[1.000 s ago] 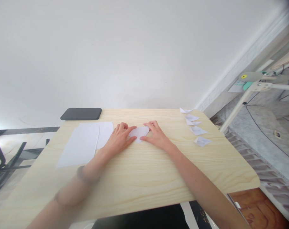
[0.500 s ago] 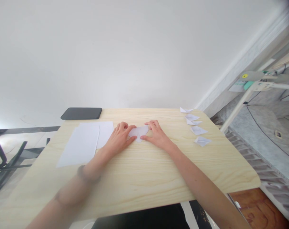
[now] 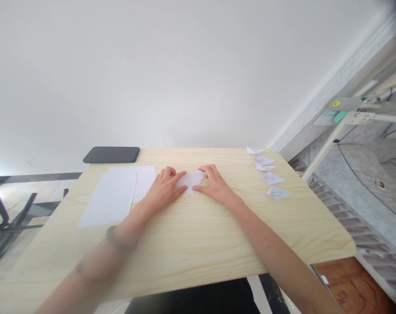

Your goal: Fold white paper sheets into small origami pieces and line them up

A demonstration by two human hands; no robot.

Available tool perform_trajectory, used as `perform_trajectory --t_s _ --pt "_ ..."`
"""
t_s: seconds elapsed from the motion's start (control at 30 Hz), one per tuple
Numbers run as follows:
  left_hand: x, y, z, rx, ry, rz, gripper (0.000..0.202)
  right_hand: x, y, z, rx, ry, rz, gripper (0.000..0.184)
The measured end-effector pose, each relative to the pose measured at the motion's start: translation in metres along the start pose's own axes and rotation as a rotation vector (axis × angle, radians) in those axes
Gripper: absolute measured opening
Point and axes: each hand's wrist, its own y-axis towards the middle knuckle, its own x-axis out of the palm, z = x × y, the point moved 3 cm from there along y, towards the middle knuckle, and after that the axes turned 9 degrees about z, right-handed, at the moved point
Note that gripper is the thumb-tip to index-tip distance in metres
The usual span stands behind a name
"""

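On pale wooden table, centre-far: one small folded white paper, lying flat. Left hand: thumb and forefinger spread apart, tips pressing the paper's left edge. Right hand: likewise, on its right edge. Left of hands: blank sheets; dark phone beyond. Far right: five folded paper pieces, in a row.

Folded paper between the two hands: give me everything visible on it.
The folded paper is small and white, creased into a heart-like shape with its point toward the person. It lies flat on the pale wooden table. The left hand and right hand touch its side edges with fingers and thumbs; pinching or pressing is unclear.
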Motion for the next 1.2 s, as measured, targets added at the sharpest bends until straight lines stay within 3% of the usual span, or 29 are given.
perform_trajectory --t_s 0.53,0.8,1.2 --pt "0.0022 -0.0017 -0.0007 0.006 0.016 -0.005 0.045 -0.0014 0.0002 -0.0072 -0.090 0.011 -0.017 0.035" --pt "0.0005 -0.0008 0.0002 0.001 -0.016 0.003 0.040 0.0017 0.0009 -0.0022 -0.034 0.070 -0.030 0.045" --pt "-0.0007 0.0015 0.0006 0.026 -0.088 0.018 0.035 -0.0041 0.0023 -0.0073 -0.143 0.024 -0.042 0.030"
